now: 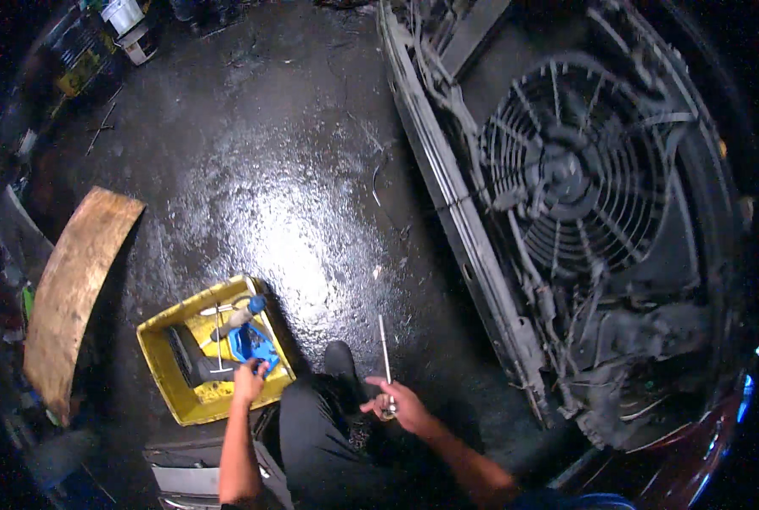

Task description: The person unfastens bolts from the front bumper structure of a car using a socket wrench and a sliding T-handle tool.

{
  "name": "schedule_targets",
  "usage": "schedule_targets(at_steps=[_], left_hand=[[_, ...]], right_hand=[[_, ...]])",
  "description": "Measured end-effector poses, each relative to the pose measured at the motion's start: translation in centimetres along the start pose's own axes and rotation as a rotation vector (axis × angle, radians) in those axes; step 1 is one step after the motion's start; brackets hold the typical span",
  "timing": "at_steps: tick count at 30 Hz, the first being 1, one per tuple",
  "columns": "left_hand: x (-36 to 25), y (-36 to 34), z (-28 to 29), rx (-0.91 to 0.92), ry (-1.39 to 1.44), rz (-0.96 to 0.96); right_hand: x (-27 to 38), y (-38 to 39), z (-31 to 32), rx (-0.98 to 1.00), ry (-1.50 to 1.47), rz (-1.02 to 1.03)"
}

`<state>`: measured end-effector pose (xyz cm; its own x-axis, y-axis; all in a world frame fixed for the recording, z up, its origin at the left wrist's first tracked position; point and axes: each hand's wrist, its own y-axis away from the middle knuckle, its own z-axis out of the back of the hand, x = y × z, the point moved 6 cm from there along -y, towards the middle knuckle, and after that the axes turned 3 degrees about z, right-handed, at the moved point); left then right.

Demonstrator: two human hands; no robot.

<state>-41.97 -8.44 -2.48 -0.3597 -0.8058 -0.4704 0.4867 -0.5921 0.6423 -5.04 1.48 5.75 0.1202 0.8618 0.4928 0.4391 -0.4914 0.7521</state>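
My right hand [405,408] holds a long, thin metal rod [385,348] that points away from me. A shiny rounded metal piece [387,410] sits at its near end, in my palm. My left hand [249,382] reaches into a yellow crate [160,361], at the near edge of a blue tray [265,346]. Its fingers are bent together there, and what they grip is too small to tell. A T-shaped metal bar [219,336] and a blue-ended tool [248,313] lie in the crate beside the tray.
A car's exposed front, with a large round fan [571,174] and a long metal crossbar [456,212], fills the right side. A curved wooden board [82,297] lies at left on the dark, wet floor [226,144]. A grey case [184,478] is by my left forearm.
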Motion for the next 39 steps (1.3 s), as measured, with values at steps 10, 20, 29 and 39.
schedule_targets(at_steps=[10,20,29,39], left_hand=[[6.2,26.3,3.6,0.203,0.458,0.49],[-5.5,21.2,19.6,0.229,0.505,0.583],[-40.8,-9.6,35.5,0.066,0.157,0.012],[-67.7,-28.6,43.9,0.342,0.039,-0.31]], right_hand=[[17.2,4.7,-19.6,0.045,0.259,-0.097],[42.7,-1.9,-25.6,-0.079,0.075,0.393],[59.1,-14.0,-23.5,-0.253,-0.117,0.514],[70.0,-28.3,-28.1,-0.544,-0.176,0.542]])
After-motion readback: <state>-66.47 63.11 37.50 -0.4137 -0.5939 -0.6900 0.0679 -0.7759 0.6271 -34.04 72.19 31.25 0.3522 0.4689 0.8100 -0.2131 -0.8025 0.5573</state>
